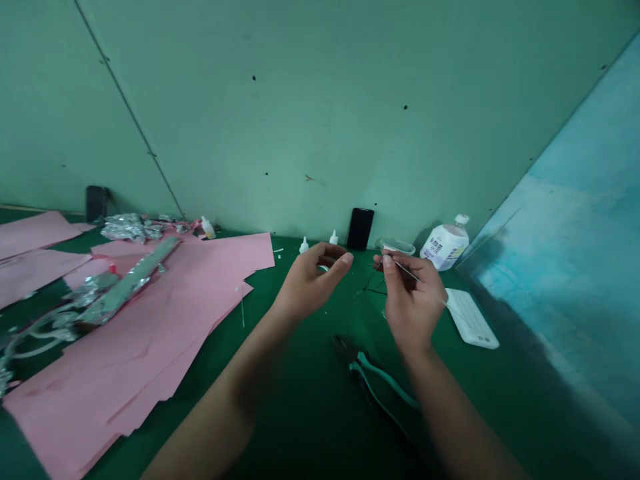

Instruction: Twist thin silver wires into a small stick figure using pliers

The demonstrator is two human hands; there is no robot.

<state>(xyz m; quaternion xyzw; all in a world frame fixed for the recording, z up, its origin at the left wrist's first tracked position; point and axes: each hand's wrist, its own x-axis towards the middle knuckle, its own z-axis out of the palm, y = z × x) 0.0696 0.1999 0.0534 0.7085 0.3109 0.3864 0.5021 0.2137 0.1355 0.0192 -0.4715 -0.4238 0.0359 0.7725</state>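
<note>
My right hand is closed, thumb against fingers, on a thin metal rod that slants across the fingers. Fine dark strands hang beside its fingertips; whether they join the rod I cannot tell. My left hand is raised to the left, apart from the right one. Its fingers curl round and the thumb tip meets them in a loose pinch; anything between them is too small to make out. Pliers with teal handles lie on the green table below and between the hands.
Pink sheets cover the left, bearing a foil-wrapped strip and crumpled plastic. Along the wall stand small white-capped bottles, a black phone, a clear dish and a labelled bottle. A white slab lies right.
</note>
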